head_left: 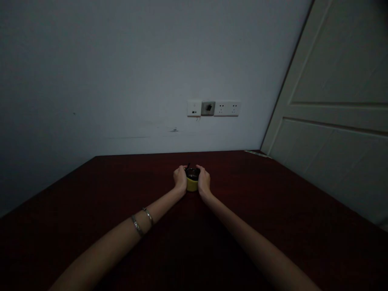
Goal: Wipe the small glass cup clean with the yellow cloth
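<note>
A small yellow cup (192,185) with a dark inside stands on the dark red table (273,226), far out in front of me. A thin dark stick or spoon handle pokes up from its left rim. My left hand (180,179) wraps around the cup's left side and my right hand (203,180) around its right side, fingers curled onto the rim. Two thin bracelets sit on my left forearm (142,220).
A pale wall rises behind the table, with a row of white sockets and a grey switch plate (214,108) above the far edge. A white panelled door (333,121) stands along the table's right side.
</note>
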The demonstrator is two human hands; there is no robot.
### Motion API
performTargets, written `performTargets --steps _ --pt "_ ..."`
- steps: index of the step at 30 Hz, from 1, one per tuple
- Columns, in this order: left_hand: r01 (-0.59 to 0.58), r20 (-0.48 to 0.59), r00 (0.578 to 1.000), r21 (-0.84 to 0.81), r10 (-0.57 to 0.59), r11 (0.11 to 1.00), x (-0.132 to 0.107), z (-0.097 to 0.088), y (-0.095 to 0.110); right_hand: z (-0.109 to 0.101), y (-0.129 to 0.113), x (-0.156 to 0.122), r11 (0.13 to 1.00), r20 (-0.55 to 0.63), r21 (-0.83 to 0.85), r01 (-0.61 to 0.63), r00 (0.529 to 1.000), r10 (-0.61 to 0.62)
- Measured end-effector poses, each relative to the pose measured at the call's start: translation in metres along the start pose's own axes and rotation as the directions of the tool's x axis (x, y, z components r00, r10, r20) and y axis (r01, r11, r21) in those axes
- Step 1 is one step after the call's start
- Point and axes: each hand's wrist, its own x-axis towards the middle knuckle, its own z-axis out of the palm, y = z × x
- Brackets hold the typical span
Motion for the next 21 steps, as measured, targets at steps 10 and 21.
performTargets --steps 10,21 --pt "0.035 0.066 0.997 -0.064 -0.031 0.997 -0.014 0.011 -0.002 -0.022 0.009 0.008 0.999 0.011 0.046 -0.008 1.0 0.007" --pt "0.076 0.08 0.995 -0.131 -0.066 0.989 -0.007 -0.003 -0.001 -0.016 0.01 0.007 0.987 0.091 0.147 -0.063 0.995 0.05"
